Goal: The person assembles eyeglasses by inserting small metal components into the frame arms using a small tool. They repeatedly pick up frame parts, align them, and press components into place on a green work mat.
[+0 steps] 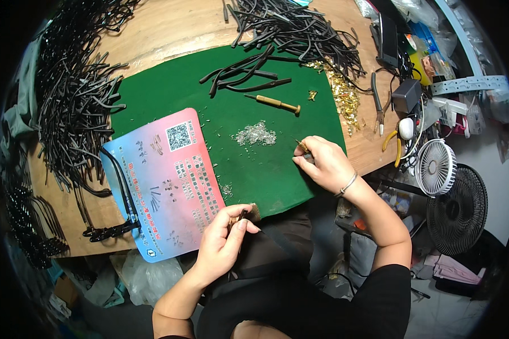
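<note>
The best open patch I've got is the bare green mat (271, 178) between the two hands, running up to the loose silver pile (256, 135). The right hand (327, 165) is over the mat's lower right side, near the wooden table (372, 157) edge, so it's tighter there. The left hand (223, 240) sits by the near edge, close to the pink side of the printed sheet (178, 164). Further up, a brass screwdriver (278, 104) and some black strips (258, 84) take up space, and gold bits (345, 96) line the right edge.

As for the pieces: the left hand is pinching a small dark brown piece (239, 217), mostly covered, so I can't make out its shape. The right hand's got a small brass-coloured piece (302, 146) between thumb and fingers, thin end poking out up and left.
</note>
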`<state>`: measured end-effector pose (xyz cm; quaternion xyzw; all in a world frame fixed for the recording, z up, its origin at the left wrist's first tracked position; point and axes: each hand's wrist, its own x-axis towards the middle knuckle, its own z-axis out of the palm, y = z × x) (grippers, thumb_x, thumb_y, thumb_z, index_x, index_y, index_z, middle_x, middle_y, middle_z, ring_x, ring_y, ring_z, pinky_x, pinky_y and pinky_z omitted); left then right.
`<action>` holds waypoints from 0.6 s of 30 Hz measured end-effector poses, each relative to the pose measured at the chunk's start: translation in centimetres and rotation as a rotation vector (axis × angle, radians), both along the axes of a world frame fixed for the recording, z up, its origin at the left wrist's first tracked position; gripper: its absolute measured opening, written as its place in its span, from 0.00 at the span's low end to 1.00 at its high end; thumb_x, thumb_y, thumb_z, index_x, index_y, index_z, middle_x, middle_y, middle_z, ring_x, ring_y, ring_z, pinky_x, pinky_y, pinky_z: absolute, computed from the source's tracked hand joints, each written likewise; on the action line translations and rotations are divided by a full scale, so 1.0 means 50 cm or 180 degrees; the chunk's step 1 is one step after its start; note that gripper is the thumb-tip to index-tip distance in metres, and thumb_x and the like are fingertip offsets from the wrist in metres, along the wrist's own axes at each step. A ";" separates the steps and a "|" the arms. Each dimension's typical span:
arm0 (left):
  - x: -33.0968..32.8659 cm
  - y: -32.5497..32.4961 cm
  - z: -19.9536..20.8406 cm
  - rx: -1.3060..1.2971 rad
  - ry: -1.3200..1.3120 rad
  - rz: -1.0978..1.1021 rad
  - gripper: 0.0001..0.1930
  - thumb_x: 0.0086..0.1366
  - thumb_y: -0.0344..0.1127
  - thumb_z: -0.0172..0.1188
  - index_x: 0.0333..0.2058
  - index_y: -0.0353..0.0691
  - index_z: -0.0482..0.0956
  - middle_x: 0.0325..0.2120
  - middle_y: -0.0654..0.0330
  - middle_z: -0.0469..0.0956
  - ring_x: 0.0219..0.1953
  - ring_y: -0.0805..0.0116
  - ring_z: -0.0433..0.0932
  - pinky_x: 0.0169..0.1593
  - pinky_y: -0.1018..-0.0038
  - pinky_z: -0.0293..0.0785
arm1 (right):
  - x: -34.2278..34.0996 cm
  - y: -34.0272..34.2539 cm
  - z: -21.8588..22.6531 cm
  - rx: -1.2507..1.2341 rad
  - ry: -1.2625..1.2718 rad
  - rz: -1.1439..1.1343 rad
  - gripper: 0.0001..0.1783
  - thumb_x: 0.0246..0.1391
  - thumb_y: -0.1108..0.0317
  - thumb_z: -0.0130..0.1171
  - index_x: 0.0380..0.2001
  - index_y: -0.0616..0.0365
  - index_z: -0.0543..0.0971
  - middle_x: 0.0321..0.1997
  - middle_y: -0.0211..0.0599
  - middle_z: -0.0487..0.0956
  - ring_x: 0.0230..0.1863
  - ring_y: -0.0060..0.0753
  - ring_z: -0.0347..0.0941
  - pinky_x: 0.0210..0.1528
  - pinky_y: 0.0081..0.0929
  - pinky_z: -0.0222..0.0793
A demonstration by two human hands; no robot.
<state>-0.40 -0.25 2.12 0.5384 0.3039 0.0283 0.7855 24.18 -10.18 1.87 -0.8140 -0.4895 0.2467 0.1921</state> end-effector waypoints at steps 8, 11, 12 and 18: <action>-0.004 -0.011 -0.006 -0.0096 -0.0006 0.0038 0.13 0.67 0.28 0.45 0.49 0.32 0.67 0.31 0.61 0.77 0.36 0.78 0.74 0.46 0.79 0.68 | -0.065 -0.004 -0.006 0.0064 -0.0163 -0.0688 0.07 0.48 0.70 0.58 0.27 0.63 0.72 0.28 0.45 0.75 0.29 0.43 0.74 0.33 0.32 0.69; -0.001 -0.014 -0.001 -0.0077 -0.0063 0.0078 0.13 0.67 0.28 0.46 0.48 0.32 0.68 0.31 0.61 0.77 0.36 0.78 0.74 0.45 0.79 0.68 | -0.080 -0.013 -0.012 0.0392 -0.0241 -0.0673 0.07 0.47 0.70 0.59 0.27 0.59 0.71 0.27 0.42 0.75 0.28 0.46 0.73 0.30 0.36 0.69; -0.003 -0.014 0.000 -0.0046 -0.0064 0.0054 0.13 0.67 0.28 0.46 0.48 0.32 0.68 0.30 0.61 0.77 0.36 0.78 0.74 0.45 0.79 0.68 | -0.079 -0.020 -0.015 0.0429 -0.0159 -0.0696 0.07 0.47 0.70 0.60 0.27 0.59 0.71 0.27 0.42 0.75 0.28 0.46 0.73 0.30 0.36 0.69; -0.012 -0.009 -0.008 -0.0070 -0.0040 0.0115 0.13 0.67 0.29 0.46 0.49 0.33 0.68 0.28 0.62 0.77 0.35 0.79 0.74 0.45 0.79 0.67 | -0.052 -0.014 -0.006 0.0188 -0.0196 -0.0179 0.09 0.47 0.69 0.61 0.26 0.62 0.73 0.26 0.40 0.73 0.27 0.41 0.72 0.31 0.29 0.67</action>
